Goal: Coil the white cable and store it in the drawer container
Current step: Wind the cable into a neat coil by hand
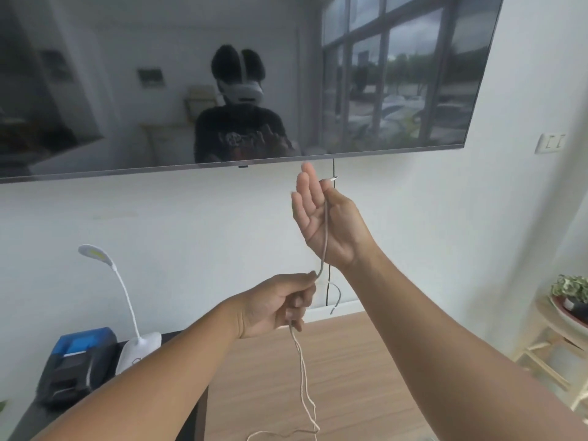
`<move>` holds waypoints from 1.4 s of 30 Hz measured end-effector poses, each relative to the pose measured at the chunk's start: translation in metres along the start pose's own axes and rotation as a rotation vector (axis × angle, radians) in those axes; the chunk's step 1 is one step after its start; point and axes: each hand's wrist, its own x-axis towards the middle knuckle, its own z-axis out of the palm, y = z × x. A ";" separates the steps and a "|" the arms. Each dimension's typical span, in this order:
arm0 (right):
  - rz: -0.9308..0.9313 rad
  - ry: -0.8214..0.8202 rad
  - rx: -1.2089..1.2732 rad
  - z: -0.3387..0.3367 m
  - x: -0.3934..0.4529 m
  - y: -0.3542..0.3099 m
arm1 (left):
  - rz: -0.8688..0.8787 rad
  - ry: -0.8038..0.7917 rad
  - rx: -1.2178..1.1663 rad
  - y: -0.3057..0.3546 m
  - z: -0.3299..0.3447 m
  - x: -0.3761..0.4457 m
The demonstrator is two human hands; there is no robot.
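Two bare hands are raised below a wall-mounted television (222,84). One end of the white cable (324,237) is pinched by the right hand (327,224), fingers spread; the left hand (276,305) is closed around it lower down, the rest trailing to the floor (366,361).

I see the cable (325,237) is off-white with a fine braided pattern, at the centre of the frame. The lamp (133,316) at lower left is white, with a yellowish panel in its head. Beside it the box (86,342) is blue, above a black device (73,374). The floor (350,370) shows light brown wood grain. The wall (178,230) is white.
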 end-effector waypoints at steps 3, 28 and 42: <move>0.190 -0.098 0.015 -0.002 -0.015 0.016 | -0.023 0.048 -0.107 0.009 -0.018 -0.004; -0.197 0.354 -0.463 -0.036 -0.026 0.048 | 0.134 0.644 0.706 0.093 0.017 -0.008; -0.192 0.428 -0.551 -0.014 -0.027 0.030 | 0.189 0.499 0.748 0.047 0.039 -0.022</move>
